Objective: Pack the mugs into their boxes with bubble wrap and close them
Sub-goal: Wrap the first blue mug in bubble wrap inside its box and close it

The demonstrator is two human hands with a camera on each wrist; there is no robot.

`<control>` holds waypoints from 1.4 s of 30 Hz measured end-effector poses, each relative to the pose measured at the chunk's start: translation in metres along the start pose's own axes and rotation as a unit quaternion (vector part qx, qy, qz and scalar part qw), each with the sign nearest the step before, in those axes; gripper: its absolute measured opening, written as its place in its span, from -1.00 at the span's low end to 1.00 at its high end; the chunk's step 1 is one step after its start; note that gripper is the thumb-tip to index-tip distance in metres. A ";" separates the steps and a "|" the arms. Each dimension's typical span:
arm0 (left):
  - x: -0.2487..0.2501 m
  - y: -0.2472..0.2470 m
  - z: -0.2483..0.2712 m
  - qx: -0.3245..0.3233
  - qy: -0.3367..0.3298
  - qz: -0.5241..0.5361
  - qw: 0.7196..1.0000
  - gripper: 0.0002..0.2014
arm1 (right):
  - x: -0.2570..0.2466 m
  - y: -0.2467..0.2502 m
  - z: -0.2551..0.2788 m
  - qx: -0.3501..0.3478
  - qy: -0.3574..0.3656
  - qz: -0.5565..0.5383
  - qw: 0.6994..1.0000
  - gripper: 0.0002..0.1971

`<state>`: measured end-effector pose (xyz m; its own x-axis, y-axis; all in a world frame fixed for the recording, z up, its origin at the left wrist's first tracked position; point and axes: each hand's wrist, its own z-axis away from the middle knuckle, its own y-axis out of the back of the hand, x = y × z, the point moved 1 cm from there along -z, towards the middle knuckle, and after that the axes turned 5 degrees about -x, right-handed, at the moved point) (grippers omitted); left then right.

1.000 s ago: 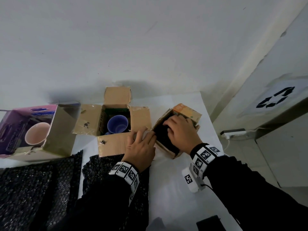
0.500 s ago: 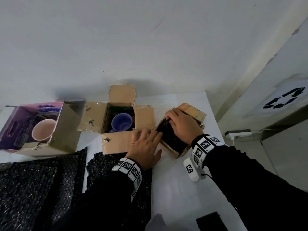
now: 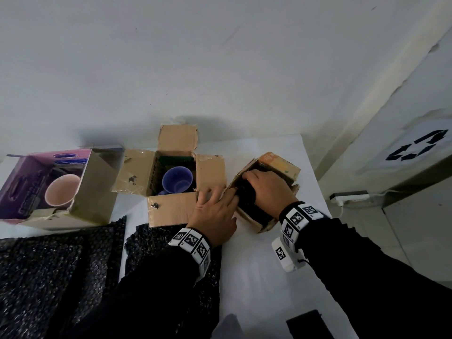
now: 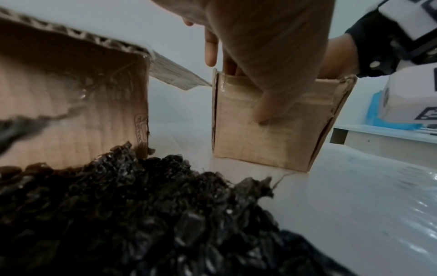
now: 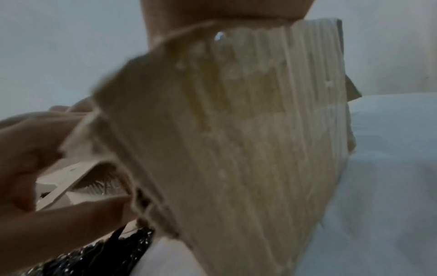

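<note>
A small cardboard box (image 3: 278, 167) stands tilted at the right of the white table (image 3: 256, 277). A black bubble-wrap bundle (image 3: 247, 204) fills it, and any mug inside is hidden. My right hand (image 3: 254, 182) lies on the bundle with fingers curled over its far end. My left hand (image 3: 220, 194) grips the box's near-left wall (image 4: 272, 142), thumb (image 4: 264, 112) outside and fingers inside. A blue mug (image 3: 177, 179) sits in the open middle box (image 3: 171, 209). A pink mug (image 3: 62, 189) lies in the purple box (image 3: 22, 189) at the left.
Black bubble-wrap sheets (image 3: 49, 277) cover the table's front left, one (image 4: 141, 214) under my left wrist. A black flat object (image 3: 308, 324) lies at the near edge. The wall runs close behind the boxes. A power strip (image 3: 349, 196) lies on the floor to the right.
My left hand's fingers have shifted from the middle box's flap onto the small box's edge. My right hand stays on the bundle, which sits a little lower in the box.
</note>
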<state>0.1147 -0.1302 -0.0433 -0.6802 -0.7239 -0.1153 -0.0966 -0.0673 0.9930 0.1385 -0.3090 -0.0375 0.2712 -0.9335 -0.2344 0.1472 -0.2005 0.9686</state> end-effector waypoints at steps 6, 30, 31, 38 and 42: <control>0.006 -0.003 -0.004 -0.039 0.038 -0.020 0.998 -0.34 | 0.004 0.001 -0.004 -0.039 0.001 0.097 0.995 -0.63; 0.005 0.001 -0.005 0.017 -0.010 -0.001 1.000 -0.47 | 0.008 0.003 -0.002 -0.036 -0.013 0.087 0.995 -0.71; 0.005 0.000 -0.003 0.024 -0.016 -0.004 1.000 -0.50 | 0.008 0.003 -0.002 -0.055 -0.021 0.068 0.996 -0.71; 0.023 -0.006 0.001 0.065 -0.041 0.054 0.996 -0.69 | 0.017 0.020 0.020 0.068 -0.038 0.118 0.990 -0.84; 0.024 -0.008 0.003 0.087 -0.050 0.031 0.994 -0.76 | 0.026 0.001 0.048 0.068 -0.090 0.151 0.982 -0.72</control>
<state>0.0967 -0.1451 -0.0540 -0.7570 -0.6502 -0.0651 -0.1713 0.1014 0.9800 0.1002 -0.3482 -0.0387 0.1091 -0.9914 0.0721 -0.0461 0.0674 0.9967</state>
